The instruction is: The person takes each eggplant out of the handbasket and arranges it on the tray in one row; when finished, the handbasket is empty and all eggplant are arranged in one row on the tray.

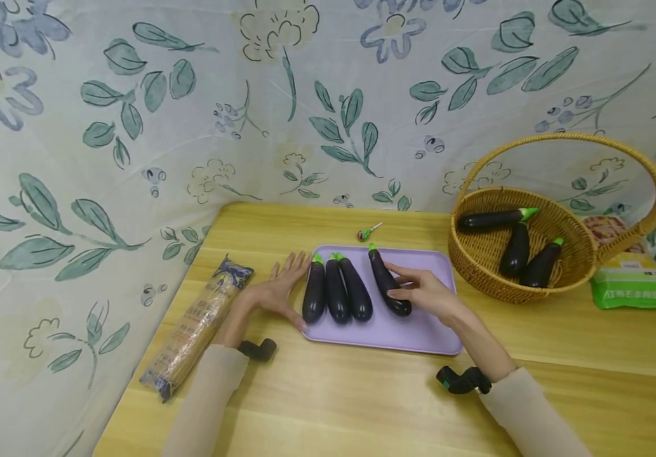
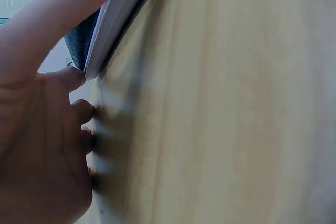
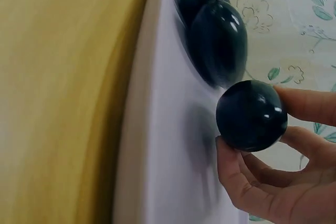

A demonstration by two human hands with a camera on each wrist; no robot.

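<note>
My right hand [image 1: 427,293] grips an eggplant [image 1: 386,283] between thumb and fingers over the lilac tray [image 1: 425,330]. In the right wrist view its round dark end [image 3: 252,115] shows a shadow on the tray beside it. Three more eggplants [image 1: 337,291] lie side by side in the tray's left part, green stems toward the back. My left hand [image 1: 277,289] is spread at the tray's left edge, thumb by the front corner and fingers along the side. In the left wrist view its fingertips [image 2: 83,111] reach down to the table beside the tray rim [image 2: 107,30].
A wicker basket [image 1: 476,276] with a tall handle stands right of the tray, with three eggplants [image 1: 515,249] inside. Behind it sits a green-and-white food bag [image 1: 636,279]. A clear pack of noodles [image 1: 196,330] lies at left. A small wrapped lollipop [image 1: 365,233] lies behind the tray.
</note>
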